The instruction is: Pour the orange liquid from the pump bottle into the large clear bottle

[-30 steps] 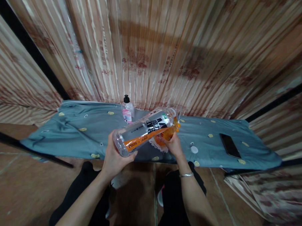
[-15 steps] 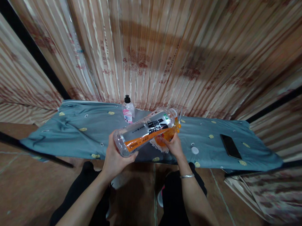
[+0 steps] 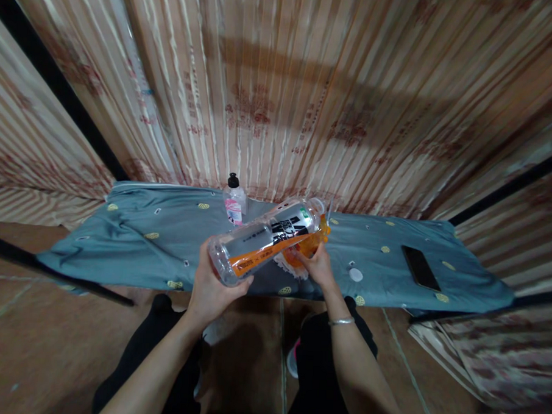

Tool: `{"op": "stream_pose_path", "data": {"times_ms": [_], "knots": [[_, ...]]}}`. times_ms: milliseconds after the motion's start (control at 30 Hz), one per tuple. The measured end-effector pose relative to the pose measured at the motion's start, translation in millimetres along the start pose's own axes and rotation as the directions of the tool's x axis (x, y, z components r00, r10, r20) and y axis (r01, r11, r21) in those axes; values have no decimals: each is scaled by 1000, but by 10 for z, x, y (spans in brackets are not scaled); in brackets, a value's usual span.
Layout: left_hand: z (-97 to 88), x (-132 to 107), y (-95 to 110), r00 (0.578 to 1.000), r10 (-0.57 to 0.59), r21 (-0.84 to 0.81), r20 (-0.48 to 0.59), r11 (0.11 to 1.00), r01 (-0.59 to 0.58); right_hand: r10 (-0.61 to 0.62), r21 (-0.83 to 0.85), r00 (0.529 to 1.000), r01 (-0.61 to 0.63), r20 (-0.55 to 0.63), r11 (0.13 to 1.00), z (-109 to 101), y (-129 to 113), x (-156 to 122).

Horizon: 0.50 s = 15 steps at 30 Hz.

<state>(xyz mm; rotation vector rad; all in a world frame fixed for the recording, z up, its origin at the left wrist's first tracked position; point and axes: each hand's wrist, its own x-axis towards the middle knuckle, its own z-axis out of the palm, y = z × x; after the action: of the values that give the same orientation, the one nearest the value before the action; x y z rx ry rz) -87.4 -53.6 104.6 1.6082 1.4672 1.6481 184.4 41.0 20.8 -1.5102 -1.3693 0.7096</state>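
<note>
My left hand (image 3: 212, 289) is closed around the base of a large clear plastic bottle (image 3: 265, 238) with a silver and orange label. The bottle is tilted, its mouth pointing right and lower than level cannot be made out. My right hand (image 3: 318, 265) grips a translucent orange object (image 3: 322, 232) with small knobs on its right side. The bottle hides much of that object, and its mouth end is close beside it. Beneath them lies a crumpled whitish piece (image 3: 292, 266), partly hidden. A white round cap (image 3: 356, 274) rests to the right of my right hand.
A small clear bottle (image 3: 234, 205) with a black cap and pink label stands behind my left hand. A dark phone (image 3: 420, 268) lies on the right of the blue-grey cloth (image 3: 132, 249). Curtains (image 3: 281, 97) hang close behind, with black poles (image 3: 57, 75) at the sides.
Both hands keep almost the same position and hold. The view has shifted very slightly; nothing has been picked up or let go.
</note>
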Motion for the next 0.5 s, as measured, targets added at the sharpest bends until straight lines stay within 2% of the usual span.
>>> {"op": "stream_pose_path", "data": {"times_ms": [500], "knots": [[-11, 1, 0, 1000, -11, -24, 13, 1000, 11, 18, -33, 1000, -18, 6, 999, -21, -49, 0]]}}
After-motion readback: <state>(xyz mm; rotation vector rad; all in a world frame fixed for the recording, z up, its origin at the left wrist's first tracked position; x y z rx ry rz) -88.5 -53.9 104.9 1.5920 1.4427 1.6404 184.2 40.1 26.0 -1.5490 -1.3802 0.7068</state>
